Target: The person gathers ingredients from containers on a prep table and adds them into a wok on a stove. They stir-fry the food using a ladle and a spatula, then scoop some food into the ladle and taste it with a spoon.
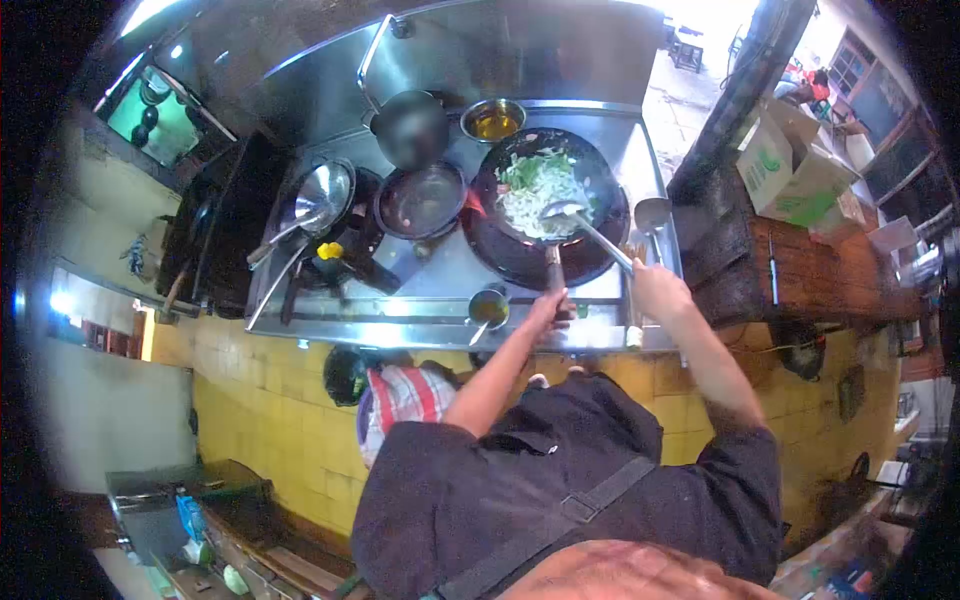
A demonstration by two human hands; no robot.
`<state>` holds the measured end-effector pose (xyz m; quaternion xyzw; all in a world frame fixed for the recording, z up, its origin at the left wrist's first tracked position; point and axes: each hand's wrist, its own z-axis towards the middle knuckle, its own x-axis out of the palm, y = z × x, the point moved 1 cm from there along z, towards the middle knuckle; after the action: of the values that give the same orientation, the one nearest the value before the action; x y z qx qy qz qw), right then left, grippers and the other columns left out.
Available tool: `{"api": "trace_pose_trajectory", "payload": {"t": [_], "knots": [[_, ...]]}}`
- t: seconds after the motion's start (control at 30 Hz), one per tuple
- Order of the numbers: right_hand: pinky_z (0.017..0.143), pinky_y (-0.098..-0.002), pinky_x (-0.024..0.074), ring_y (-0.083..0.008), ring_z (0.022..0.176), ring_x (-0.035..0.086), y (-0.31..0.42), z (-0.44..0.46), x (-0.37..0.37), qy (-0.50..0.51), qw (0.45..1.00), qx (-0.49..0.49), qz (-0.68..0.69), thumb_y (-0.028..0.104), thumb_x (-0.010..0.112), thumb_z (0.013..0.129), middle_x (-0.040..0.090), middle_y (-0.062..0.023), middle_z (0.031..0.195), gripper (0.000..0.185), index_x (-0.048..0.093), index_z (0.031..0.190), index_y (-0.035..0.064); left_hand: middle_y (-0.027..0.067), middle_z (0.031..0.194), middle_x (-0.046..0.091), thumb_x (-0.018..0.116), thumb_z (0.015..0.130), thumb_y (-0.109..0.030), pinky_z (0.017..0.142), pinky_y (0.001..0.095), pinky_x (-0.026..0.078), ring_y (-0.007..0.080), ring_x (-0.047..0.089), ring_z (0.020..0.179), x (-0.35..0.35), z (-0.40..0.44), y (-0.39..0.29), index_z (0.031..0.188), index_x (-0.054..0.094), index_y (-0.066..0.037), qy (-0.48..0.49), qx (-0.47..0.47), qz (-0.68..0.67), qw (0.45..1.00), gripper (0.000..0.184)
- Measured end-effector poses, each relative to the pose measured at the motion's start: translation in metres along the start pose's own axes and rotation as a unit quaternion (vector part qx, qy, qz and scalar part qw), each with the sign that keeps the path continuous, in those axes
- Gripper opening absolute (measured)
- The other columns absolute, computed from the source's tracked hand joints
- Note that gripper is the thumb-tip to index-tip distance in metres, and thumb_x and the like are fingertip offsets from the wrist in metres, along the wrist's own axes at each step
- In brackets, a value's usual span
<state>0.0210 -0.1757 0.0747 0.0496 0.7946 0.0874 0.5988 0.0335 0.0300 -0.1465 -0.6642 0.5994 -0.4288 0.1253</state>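
Note:
A dark wok (610, 190) sits over the burner on the right of the steel stove. Pale, noodle-like strips with chopped green leaves (545, 185) lie in it. My left hand (548, 310) is closed around the wok's handle (555, 268) at the near side. In my right hand (660, 291) is a long-handled metal spatula (605, 243), whose head rests in the food. Flame shows orange at the wok's left edge.
A bowl of amber liquid (494, 120) stands behind the wok. Left of it are an empty-looking dark pan (421, 200), a hanging-tap pot (410, 130) and a strainer (325, 190). A small cup (488, 308) stands at the front edge, a ladle (653, 213) at right.

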Motion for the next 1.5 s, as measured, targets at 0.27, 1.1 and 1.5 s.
{"api": "trace_pose_trajectory", "payload": {"t": [0.27, 1.1, 1.5], "knots": [[0.076, -0.0426, 0.0524, -0.0344, 0.087, 0.065, -0.011, 0.025, 0.018, 0.085, 0.994, -0.026, 0.069, 0.012, 0.05, 0.083, 0.065, -0.0209, 0.093, 0.049, 0.045, 0.131, 0.0071, -0.0004, 0.061, 0.046, 0.059, 0.087, -0.019, 0.046, 0.0244, 0.043, 0.0125, 0.046, 0.048, 0.067, -0.013, -0.043, 0.079, 0.052, -0.008, -0.091, -0.022, -0.145, 0.985, 0.016], [0.072, -0.051, 0.0514, -0.0416, 0.081, 0.064, -0.029, -0.035, 0.012, 0.017, 1.0, -0.019, 0.0, 0.004, 0.046, 0.081, 0.064, -0.0273, 0.084, 0.042, 0.043, 0.124, 0.0022, 0.0053, 0.06, 0.053, 0.058, 0.086, -0.017, 0.055, 0.032, 0.05, 0.0161, 0.055, 0.055, 0.114, -0.113, -0.02, 0.078, 0.055, -0.004, -0.022, -0.05, -0.118, 0.992, 0.016], [0.065, -0.0458, 0.0536, -0.0384, 0.074, 0.066, -0.041, -0.038, 0.004, 0.004, 0.998, 0.042, -0.056, 0.016, 0.046, 0.089, 0.065, -0.021, 0.081, 0.05, 0.039, 0.138, 0.0177, 0.0013, 0.062, 0.049, 0.054, 0.091, -0.014, 0.05, 0.0256, 0.045, 0.0099, 0.049, 0.053, 0.103, -0.14, -0.034, 0.082, 0.053, -0.003, 0.022, -0.065, -0.12, 0.99, 0.014]]}}
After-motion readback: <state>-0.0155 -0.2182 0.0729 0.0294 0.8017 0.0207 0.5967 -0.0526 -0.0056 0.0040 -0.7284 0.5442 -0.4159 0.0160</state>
